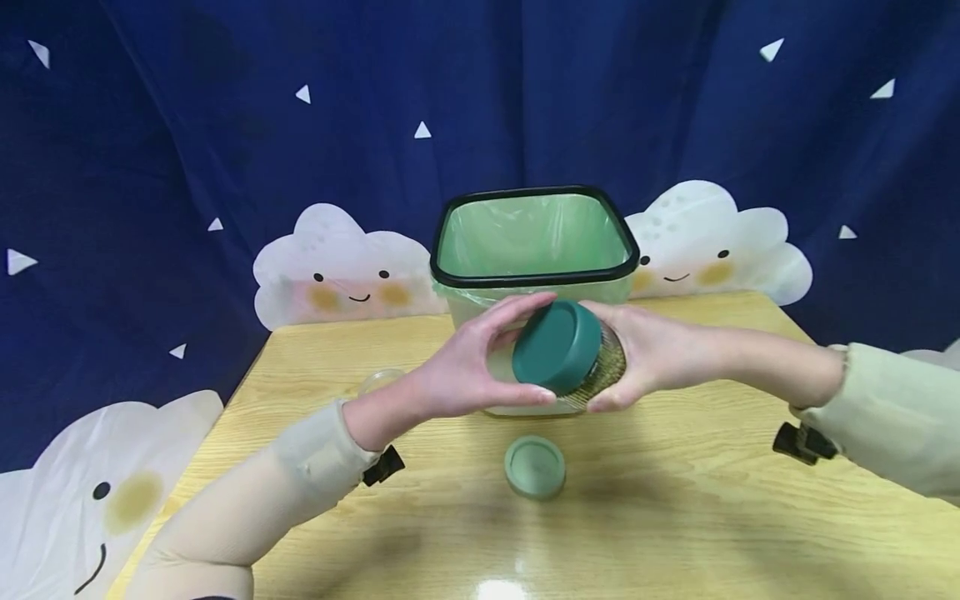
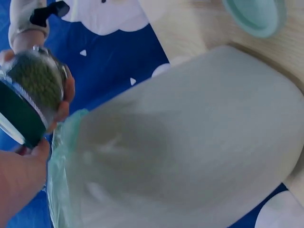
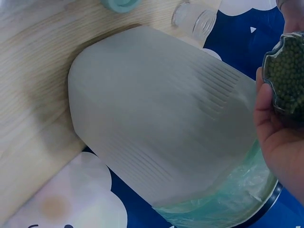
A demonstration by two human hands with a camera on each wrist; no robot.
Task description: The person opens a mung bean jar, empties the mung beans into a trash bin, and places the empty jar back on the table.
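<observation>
Held up in front of the bin is a clear glass jar [image 1: 609,367] filled with small green beans, tilted with its dark teal lid [image 1: 551,346] toward the left. My left hand [image 1: 468,358] grips the lid, thumb below and fingers above. Around the jar's body curl the fingers of my right hand [image 1: 660,346]. The lid appears seated on the jar in the left wrist view, where the beans show through the glass [image 2: 38,83]. From the right wrist, only the jar's bean-filled end [image 3: 287,78] is visible, with my right hand [image 3: 280,137] holding it.
A pale bin [image 3: 152,109] with a black rim [image 1: 525,278] and green bag liner [image 1: 536,233] stands behind the hands. A light green lid [image 1: 536,468] lies on the wooden table [image 1: 675,517]. An uncapped clear glass jar [image 3: 194,20] sits left of the bin, partly behind my left forearm.
</observation>
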